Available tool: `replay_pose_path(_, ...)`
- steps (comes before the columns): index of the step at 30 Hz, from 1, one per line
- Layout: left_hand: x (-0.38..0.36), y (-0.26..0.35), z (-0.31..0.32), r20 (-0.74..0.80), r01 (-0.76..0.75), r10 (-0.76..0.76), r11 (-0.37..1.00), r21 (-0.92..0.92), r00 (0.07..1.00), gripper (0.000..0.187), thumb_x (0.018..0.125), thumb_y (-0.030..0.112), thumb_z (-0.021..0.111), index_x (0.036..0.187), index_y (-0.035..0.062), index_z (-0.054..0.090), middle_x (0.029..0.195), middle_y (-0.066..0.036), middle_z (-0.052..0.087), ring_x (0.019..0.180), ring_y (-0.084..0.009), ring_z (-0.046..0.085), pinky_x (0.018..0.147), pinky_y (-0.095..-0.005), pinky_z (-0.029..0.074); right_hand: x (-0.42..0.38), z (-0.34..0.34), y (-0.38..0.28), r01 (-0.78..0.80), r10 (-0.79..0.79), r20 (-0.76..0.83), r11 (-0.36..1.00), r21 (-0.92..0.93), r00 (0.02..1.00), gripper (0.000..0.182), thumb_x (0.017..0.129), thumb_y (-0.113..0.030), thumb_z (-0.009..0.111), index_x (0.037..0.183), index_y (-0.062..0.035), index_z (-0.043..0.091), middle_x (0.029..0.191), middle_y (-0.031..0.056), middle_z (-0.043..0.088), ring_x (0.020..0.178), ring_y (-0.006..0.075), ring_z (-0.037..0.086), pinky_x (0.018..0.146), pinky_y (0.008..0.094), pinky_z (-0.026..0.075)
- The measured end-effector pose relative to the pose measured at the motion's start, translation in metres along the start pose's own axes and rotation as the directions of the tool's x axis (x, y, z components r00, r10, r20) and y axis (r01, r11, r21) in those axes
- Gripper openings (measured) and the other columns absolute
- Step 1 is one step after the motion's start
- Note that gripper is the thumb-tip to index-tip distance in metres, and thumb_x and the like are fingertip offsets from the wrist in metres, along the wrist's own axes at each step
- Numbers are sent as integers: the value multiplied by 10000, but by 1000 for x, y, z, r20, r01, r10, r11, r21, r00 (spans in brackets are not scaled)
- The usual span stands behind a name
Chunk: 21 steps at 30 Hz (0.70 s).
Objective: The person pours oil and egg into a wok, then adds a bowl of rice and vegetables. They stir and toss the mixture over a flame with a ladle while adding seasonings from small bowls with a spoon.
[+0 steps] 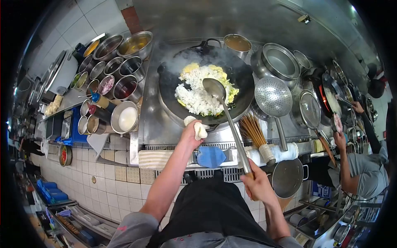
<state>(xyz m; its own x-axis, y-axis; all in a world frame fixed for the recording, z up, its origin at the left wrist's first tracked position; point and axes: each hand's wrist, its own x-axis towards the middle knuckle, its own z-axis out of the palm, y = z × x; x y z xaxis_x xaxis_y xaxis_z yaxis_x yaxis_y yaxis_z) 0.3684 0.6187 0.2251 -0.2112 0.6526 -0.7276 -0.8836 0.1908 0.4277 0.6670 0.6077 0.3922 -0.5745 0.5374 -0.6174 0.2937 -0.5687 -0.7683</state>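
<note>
A black wok [243,78] sits on the stove in front of me with steam rising from it. In it lies white rice [192,97] with yellow egg [232,91] around and under it, and bits of green near the lower edge. My left hand [191,135] is closed around a folded white cloth [200,130] at the wok's near rim, where the handle is partly hidden. Wrapped around the end of a long handle, my right hand [259,184] holds a metal ladle [214,88], whose bowl rests on the rice.
A bamboo brush [253,131] and a perforated skimmer [273,97] lie to the right. Metal bowls of ingredients, including chopped onion [107,84], crowd the left counter. A blue cloth [211,157] hangs at the front edge. Another person [364,173] works at a flaming wok, far right.
</note>
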Motion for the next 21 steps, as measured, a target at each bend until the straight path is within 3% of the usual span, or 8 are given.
replay_pose_path(2,3,-13,-6,-62,-88,86,996,-18,994,144,877,247,619,935,121,581,770,-46,618,647,-185,609,510,-354,461,-27,-6,15,222,-276,-10,793,-567,961,659,907,-37,571,1492,-110,277,603,-21,442,426,57,413,394,222,355)
replay_pose_path(4,-32,-31,-8,-9,-102,102,990,-95,995,137,898,208,576,956,84,577,809,-68,627,695,-188,634,518,-376,517,-73,-7,-26,-4,-20,-56,915,-403,998,672,880,-44,637,1472,-65,319,609,-17,462,442,62,423,428,239,373)
replay_pose_path(8,-93,-34,16,-44,-95,89,986,-139,995,152,920,227,513,943,87,568,786,-92,655,629,-219,627,463,-379,495,-93,-20,-46,-121,124,-24,873,-473,992,644,880,-61,642,1453,-40,348,592,-21,436,470,62,453,448,246,382)
replay_pose_path(11,-42,-39,-14,111,-164,170,984,-65,979,130,913,178,530,955,61,566,808,-93,657,676,-218,648,543,-362,525,-44,-27,-26,-11,13,-2,772,-636,1000,619,876,-71,638,1426,1,364,598,44,518,504,112,507,499,292,436)
replay_pose_path(13,-45,-48,-20,88,-217,224,972,-87,971,153,902,143,536,1008,36,555,872,-104,655,736,-218,655,585,-356,535,3,-35,-2,345,-432,81,577,-740,898,604,869,-89,632,1409,1,379,655,146,598,540,232,576,578,343,485)
replay_pose_path(14,-67,-68,-27,3,-215,216,972,-96,976,181,894,124,538,1043,22,546,902,-109,649,768,-220,656,603,-356,540,8,-27,-9,323,-460,60,521,-790,886,593,855,-100,630,1390,5,397,713,219,611,614,353,600,650,369,495)
replay_pose_path(16,-79,-106,-61,-4,-240,240,970,-38,971,252,851,80,557,1092,16,519,906,-98,623,816,-239,657,655,-363,556,5,-20,-9,291,-480,11,514,-807,877,608,838,-93,644,1386,11,401,689,225,594,646,410,592,655,381,493)
replay_pose_path(21,-95,-62,-13,3,-130,132,984,-118,991,73,853,139,563,903,86,554,814,-66,612,700,-196,634,562,-345,503,-43,-17,-33,194,-299,-33,695,-692,954,610,846,-65,652,1393,22,398,620,105,554,522,222,560,547,317,468)
